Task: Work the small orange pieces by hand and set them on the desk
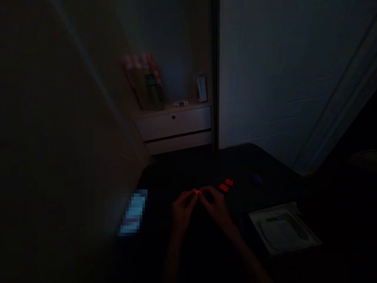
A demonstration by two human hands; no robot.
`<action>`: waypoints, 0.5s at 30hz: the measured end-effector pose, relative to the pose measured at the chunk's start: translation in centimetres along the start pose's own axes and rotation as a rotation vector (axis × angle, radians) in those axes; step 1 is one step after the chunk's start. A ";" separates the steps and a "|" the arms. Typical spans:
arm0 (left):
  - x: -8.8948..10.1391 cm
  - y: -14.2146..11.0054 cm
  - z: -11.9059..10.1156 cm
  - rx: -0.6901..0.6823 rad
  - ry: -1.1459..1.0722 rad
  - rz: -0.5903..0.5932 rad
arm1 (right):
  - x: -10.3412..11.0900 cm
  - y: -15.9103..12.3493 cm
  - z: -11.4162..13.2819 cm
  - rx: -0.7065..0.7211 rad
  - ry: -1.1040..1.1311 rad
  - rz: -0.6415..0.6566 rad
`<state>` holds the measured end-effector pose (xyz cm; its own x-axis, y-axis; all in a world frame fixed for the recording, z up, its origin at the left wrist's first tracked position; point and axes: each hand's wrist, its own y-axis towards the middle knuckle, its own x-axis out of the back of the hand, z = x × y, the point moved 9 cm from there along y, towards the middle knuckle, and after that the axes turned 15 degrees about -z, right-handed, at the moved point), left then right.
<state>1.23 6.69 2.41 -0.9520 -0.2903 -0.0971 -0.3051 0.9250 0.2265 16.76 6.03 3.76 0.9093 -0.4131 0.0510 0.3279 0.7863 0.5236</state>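
In the dim light, my left hand (186, 203) and my right hand (212, 202) meet over the dark table. Between their fingertips they pinch a small bright red piece (198, 192), mostly covered by the fingers; its exact kind cannot be made out. Just beyond my right hand, two flat red pieces (224, 188) with rounded corners lie side by side on the tabletop (188, 169). Both hands are closed at the fingertips, with thumbs against the index fingers.
A small purple rounded object (256, 179) lies farther right. A pale packet (284, 228) rests at the right front, and a bright blurred screen (134, 214) glows at left. Behind stand a drawer unit (179, 124), a green bottle (153, 90) and a checked bag (137, 78).
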 end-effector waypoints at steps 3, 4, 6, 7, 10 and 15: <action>0.0 -0.1 0.1 0.010 -0.013 0.004 | 0.1 0.1 -0.2 -0.022 0.008 -0.007; 0.0 -0.1 0.1 0.007 -0.016 0.001 | 0.0 0.1 -0.1 -0.024 0.009 -0.003; 0.1 0.0 0.2 -0.011 -0.010 -0.010 | 0.0 0.1 -0.1 -0.030 0.009 0.011; 0.2 0.0 0.2 -0.021 -0.004 -0.018 | -0.1 0.1 -0.1 -0.031 0.010 0.020; 0.4 0.1 0.5 -0.022 0.015 -0.037 | -0.1 0.0 0.0 -0.022 0.016 0.027; 0.5 0.1 0.7 0.010 0.011 -0.057 | -0.1 0.0 0.3 0.001 0.060 0.029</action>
<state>0.71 6.81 1.66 -0.9333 -0.3450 -0.0991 -0.3586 0.9092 0.2114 16.57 5.93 3.96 0.9323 -0.3614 0.0148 0.3008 0.7974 0.5231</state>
